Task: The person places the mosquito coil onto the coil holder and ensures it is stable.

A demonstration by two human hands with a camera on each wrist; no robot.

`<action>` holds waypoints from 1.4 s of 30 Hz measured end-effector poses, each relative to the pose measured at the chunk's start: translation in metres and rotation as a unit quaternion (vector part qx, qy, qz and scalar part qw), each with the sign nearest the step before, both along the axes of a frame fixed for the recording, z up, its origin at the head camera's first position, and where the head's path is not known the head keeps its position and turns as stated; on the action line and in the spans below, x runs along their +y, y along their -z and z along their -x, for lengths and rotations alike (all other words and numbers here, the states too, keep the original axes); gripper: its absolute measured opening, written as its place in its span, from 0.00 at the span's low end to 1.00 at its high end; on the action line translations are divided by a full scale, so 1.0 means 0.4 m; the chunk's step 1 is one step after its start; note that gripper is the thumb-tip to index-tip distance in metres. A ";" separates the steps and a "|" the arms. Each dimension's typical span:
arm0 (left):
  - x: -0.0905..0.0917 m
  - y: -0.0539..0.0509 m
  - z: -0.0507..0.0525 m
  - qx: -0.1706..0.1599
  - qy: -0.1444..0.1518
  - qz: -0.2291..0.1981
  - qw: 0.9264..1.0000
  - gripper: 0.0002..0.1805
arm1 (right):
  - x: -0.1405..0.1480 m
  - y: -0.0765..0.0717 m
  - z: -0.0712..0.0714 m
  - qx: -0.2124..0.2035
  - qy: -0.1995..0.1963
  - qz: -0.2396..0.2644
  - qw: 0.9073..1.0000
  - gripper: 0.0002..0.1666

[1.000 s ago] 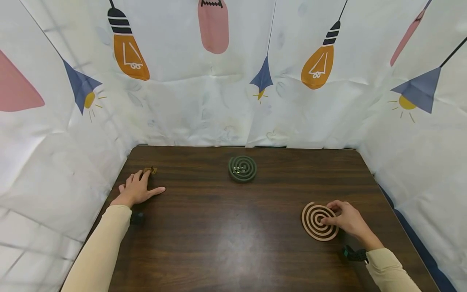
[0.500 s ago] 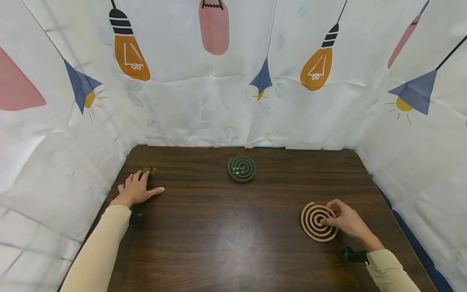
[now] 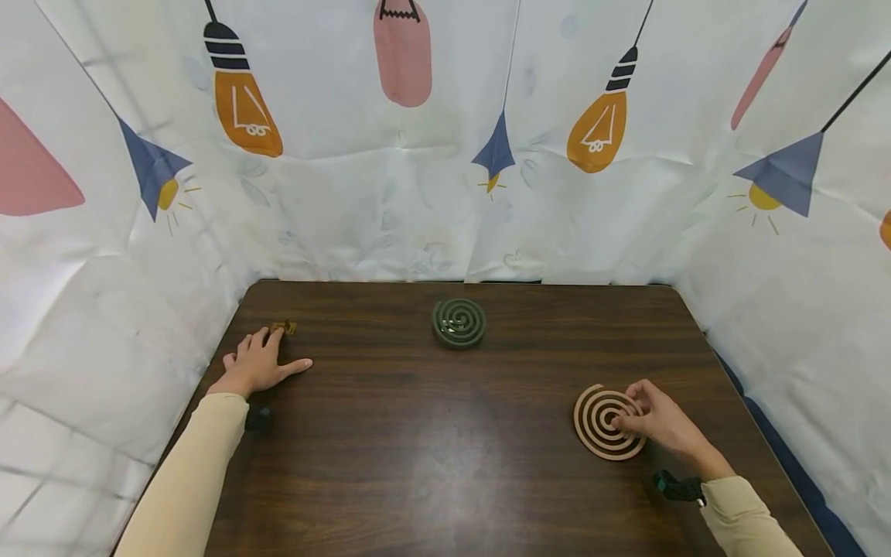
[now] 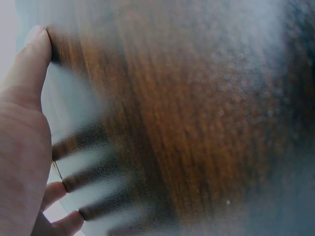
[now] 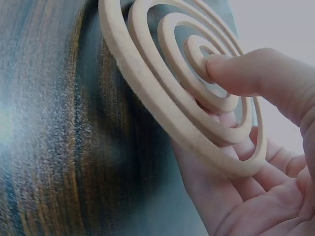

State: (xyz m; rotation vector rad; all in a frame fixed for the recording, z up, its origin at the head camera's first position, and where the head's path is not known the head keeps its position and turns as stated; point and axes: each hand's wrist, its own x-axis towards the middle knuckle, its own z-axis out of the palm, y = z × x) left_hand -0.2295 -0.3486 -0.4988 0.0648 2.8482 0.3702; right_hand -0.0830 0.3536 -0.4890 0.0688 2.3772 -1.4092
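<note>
A tan spiral mosquito coil (image 3: pixel 597 432) is pinched by my right hand (image 3: pixel 661 422), with the thumb near its centre. In the right wrist view the coil (image 5: pixel 162 98) is tilted above the table, and the fingers lie beneath it. My left hand (image 3: pixel 254 367) rests on the table at the far left, fingers spread and thumb out. Its fingertips touch or lie right beside a small gold metal stand (image 3: pixel 288 327), partly covered by them. Only a thin gold edge of that stand (image 4: pixel 57 170) shows in the left wrist view.
A dark green coil (image 3: pixel 459 323), thick and apparently stacked, lies near the middle of the table's back edge. The dark wooden table (image 3: pixel 418 433) is bordered by a white printed curtain (image 3: pixel 334 209) at the back and both sides.
The head view has shifted slightly. Both hands, the tan mosquito coil and the gold stand keep their places.
</note>
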 end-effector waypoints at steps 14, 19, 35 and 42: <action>0.008 -0.021 -0.013 -0.008 0.004 0.010 1.000 0.63 | -0.001 0.006 -0.010 -0.015 0.033 0.036 0.999 0.32; 0.008 -0.019 -0.015 -0.005 0.003 0.011 1.000 0.63 | -0.003 0.010 -0.009 -0.020 0.053 0.055 0.997 0.34; -0.008 0.017 -0.010 -0.007 0.003 -0.006 1.000 0.67 | -0.005 0.013 -0.013 -0.026 0.080 0.129 0.988 0.24; 0.000 0.012 -0.023 0.002 0.005 -0.009 1.000 0.66 | -0.009 0.011 -0.002 -0.016 0.082 0.132 0.988 0.25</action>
